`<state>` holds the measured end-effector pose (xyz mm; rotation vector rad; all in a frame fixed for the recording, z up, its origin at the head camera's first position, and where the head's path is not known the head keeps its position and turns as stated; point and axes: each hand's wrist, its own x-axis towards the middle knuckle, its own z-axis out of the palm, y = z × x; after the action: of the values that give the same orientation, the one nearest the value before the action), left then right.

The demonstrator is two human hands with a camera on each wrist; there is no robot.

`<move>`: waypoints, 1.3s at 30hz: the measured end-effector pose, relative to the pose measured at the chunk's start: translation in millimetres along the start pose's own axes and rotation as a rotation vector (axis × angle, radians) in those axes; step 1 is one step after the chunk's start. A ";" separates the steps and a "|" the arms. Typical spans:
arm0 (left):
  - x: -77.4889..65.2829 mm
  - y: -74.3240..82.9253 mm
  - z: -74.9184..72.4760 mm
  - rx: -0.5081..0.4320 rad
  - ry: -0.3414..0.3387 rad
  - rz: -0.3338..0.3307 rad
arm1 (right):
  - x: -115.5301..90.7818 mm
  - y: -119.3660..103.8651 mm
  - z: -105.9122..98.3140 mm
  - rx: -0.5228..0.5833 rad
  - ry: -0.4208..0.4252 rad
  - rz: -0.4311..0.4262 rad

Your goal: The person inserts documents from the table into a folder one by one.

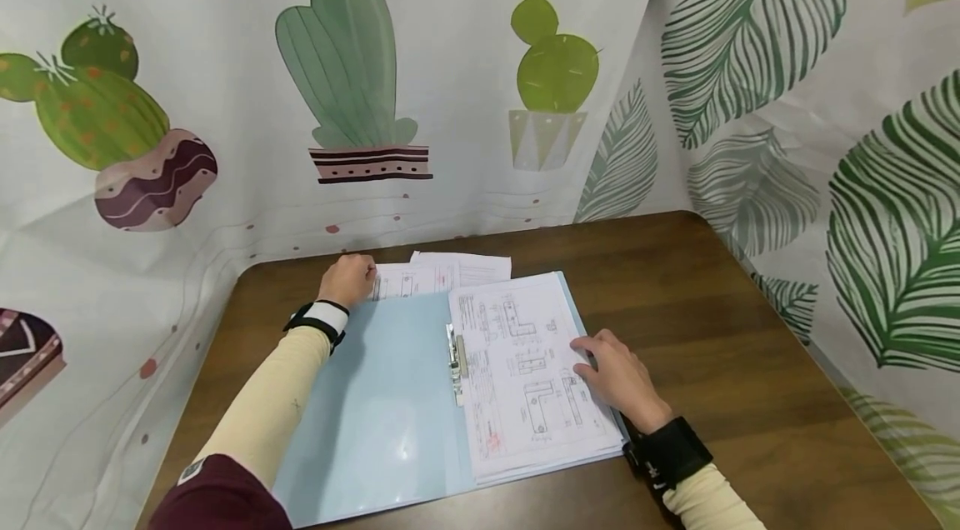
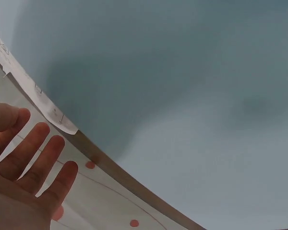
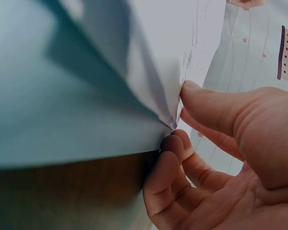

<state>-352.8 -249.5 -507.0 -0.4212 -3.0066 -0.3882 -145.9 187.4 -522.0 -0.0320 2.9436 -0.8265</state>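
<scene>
A light blue folder (image 1: 375, 405) lies spread on the table, a metal clip (image 1: 456, 359) along its spine. On its right side sits a stack of paper sheets (image 1: 510, 397) printed with technical drawings. My right hand (image 1: 618, 376) is at the stack's right edge; in the right wrist view its thumb lies on the paper and the other fingers curl at the edge, pinching it. Beyond the folder's far edge, my left hand (image 1: 348, 280) is beside some loose printed sheets (image 1: 420, 276). Its fingers (image 2: 53, 158) look loosely bent and apart, holding nothing.
The folder rests on a brown wooden table (image 1: 720, 330) with rounded far corners. A white curtain (image 1: 465, 80) printed with cacti hangs behind it, and a leaf-patterned cloth (image 1: 795, 172) hangs on the right. The loose sheets lie partly under the folder's far edge.
</scene>
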 end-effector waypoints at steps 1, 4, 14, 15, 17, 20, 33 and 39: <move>-0.2 -0.2 0.7 -0.003 -0.011 0.000 | -0.4 0.2 0.6 -0.001 0.003 0.001; -0.2 -0.3 3.4 -0.011 -0.052 -0.014 | -1.3 0.3 1.5 0.003 0.007 0.000; 1.1 1.3 10.3 -0.031 -0.175 0.010 | -1.6 0.8 1.8 0.000 0.024 -0.008; 0.9 1.7 10.5 -0.029 -0.175 0.013 | -1.4 1.0 1.9 0.002 0.026 -0.007; 0.8 2.8 10.9 -0.031 -0.170 0.011 | -1.5 1.5 2.0 0.004 0.028 -0.006; 0.2 4.2 10.5 -0.030 -0.153 0.009 | -1.6 1.8 2.0 0.009 0.026 -0.005; 2.0 9.4 14.9 0.054 0.062 0.009 | -1.8 0.9 1.1 0.029 0.019 -0.001; 3.4 13.8 13.1 0.086 0.181 0.035 | -2.6 1.0 0.2 0.027 0.019 -0.001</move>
<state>-352.8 -232.3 -516.0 -0.4067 -2.8241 -0.2769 -143.3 188.3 -522.5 -0.0234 2.9493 -0.8719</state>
